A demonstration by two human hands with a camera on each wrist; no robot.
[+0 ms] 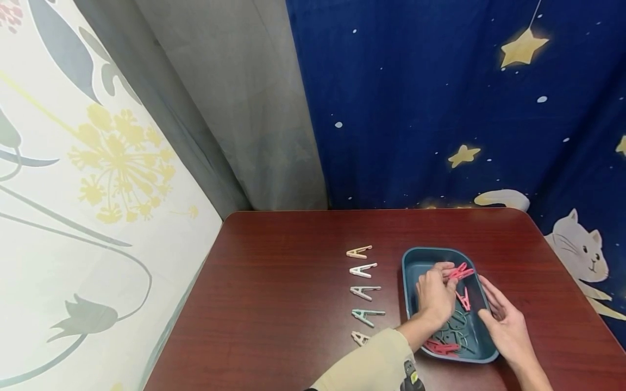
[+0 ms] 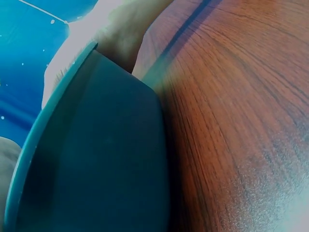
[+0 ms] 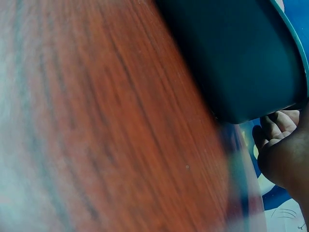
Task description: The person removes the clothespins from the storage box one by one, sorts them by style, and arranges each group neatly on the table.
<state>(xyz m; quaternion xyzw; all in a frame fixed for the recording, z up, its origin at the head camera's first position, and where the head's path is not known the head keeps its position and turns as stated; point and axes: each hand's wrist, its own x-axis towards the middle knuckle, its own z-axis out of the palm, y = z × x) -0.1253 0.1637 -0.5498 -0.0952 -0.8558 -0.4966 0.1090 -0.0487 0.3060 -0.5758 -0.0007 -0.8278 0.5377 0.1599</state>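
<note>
Left hand: my left hand point(image 1: 434, 293) is inside the tray, right of centre in the frame; fingers narrow, thumb and fingertips pinching a pink clip.
Pinched pink clip: the pink clip point(image 1: 461, 271) lies at my fingertips, over the upper right part of the tray.
Right hand: my right hand point(image 1: 506, 328) grips the tray's right side, thumb at the rim, fingers along the outer wall.
Blue tray: the blue tray point(image 1: 414, 264) rests on the table, lower right of the frame; its outer wall fills much of the left wrist view.
Tray contents: a second pink clip point(image 1: 463, 300) just below the pinched one; a tangle of green clips point(image 1: 457, 325) lower down; pink clips point(image 1: 444, 348) near the bottom edge, count uncertain from overlap.
Clip column: left of the tray, top to bottom, tan clip point(image 1: 359, 252), white clip point(image 1: 363, 270), grey clip point(image 1: 364, 293), green clip point(image 1: 368, 316), cream clip point(image 1: 360, 338); all apart, the lowest partly behind my sleeve point(image 1: 374, 361).
Table: red-brown table point(image 1: 274, 282), across the lower frame.
Backdrop: grey curtain point(image 1: 244, 103) upper middle; blue starry curtain point(image 1: 415, 108) upper right.
</note>
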